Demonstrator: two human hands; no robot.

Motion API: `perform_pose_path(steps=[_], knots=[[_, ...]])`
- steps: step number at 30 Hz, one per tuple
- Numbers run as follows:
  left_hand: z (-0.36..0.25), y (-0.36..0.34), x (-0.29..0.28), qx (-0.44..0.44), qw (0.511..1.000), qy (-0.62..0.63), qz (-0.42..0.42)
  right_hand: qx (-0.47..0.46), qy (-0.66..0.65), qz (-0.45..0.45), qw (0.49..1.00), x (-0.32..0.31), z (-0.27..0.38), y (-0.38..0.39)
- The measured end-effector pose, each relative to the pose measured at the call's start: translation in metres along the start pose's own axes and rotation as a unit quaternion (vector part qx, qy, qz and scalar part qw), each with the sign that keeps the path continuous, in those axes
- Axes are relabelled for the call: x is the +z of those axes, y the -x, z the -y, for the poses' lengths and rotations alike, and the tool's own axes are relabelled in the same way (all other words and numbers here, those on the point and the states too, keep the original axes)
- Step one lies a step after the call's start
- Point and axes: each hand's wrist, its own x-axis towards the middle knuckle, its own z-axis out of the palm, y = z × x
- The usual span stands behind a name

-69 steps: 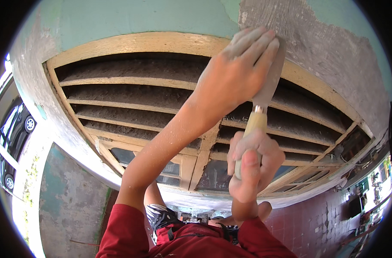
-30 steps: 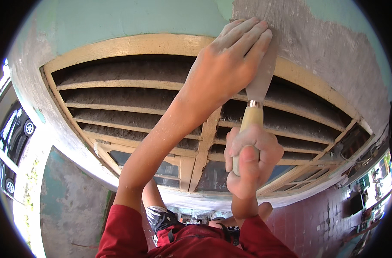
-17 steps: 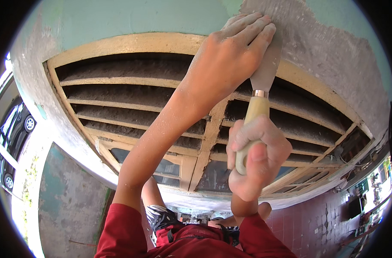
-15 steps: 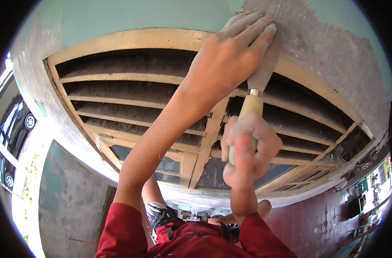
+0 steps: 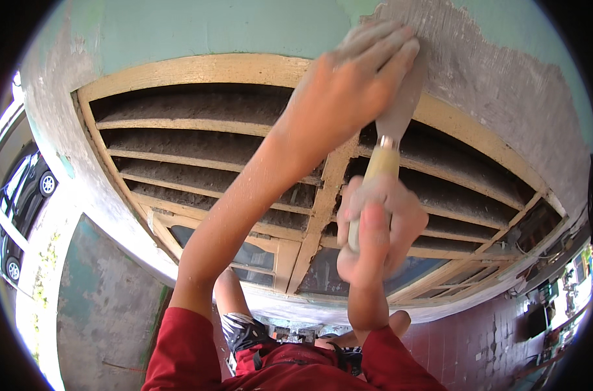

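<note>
Two hands and one scraper (image 5: 404, 107) are in view. The scraper is located in front of the wooden frame (image 5: 211, 70), with its blade extending up over the wall's grey patch (image 5: 469, 62). The blade points up and away from the wearer; the handle (image 5: 383, 163) points down toward the wearer. The long axis is steep, leaning slightly right at the top. One metal ferrule (image 5: 388, 142) joins blade and handle.

The right hand (image 5: 386, 225) grips the handle, fingers wrapped around it and the thumb along the near side. The left hand (image 5: 361, 73) lies over the blade, four fingers extended and close together, not wrapped; its thumb is hidden. Pale dust coats the fingers of both hands. Contact between blade edge and wall cannot be confirmed.

The frame holds two louvre sections, one per side of a single central post (image 5: 329, 176). The left section shows four dark gaps; the right count is obscured. One black car (image 5: 24, 189), two wheels visible, stands at far left.
</note>
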Motion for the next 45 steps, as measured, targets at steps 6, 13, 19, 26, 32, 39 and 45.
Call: perform_pose_path(steps=[6, 13, 19, 26, 32, 39, 45], knots=[[0.001, -0.002, -0.004, -0.001, 1.000, -0.014, 0.020, 0.012, -0.007, -0.003, 1.000, 0.008, 0.001, -0.005], [0.012, -0.017, -0.002, 0.013, 0.999, 0.013, 0.039, -0.020, -0.009, -0.013, 1.000, 0.008, -0.003, -0.015], [0.022, -0.010, -0.002, 0.141, 0.979, -0.139, 0.045, -0.006, -0.010, -0.016, 1.000, 0.006, -0.003, -0.003], [0.003, 0.000, 0.008, 0.030, 0.999, -0.025, 0.009, -0.004, -0.004, -0.022, 1.000, 0.004, -0.005, -0.006], [0.016, -0.026, 0.001, 0.026, 0.999, -0.032, 0.034, -0.013, -0.011, -0.035, 0.999, 0.013, -0.001, -0.027], [0.005, -0.011, -0.002, 0.001, 0.998, 0.011, 0.061, -0.005, 0.000, -0.035, 0.999, 0.006, -0.001, -0.007], [0.004, -0.014, -0.006, -0.018, 0.996, 0.003, 0.089, -0.033, 0.006, 0.000, 0.999, 0.005, -0.003, -0.011]])
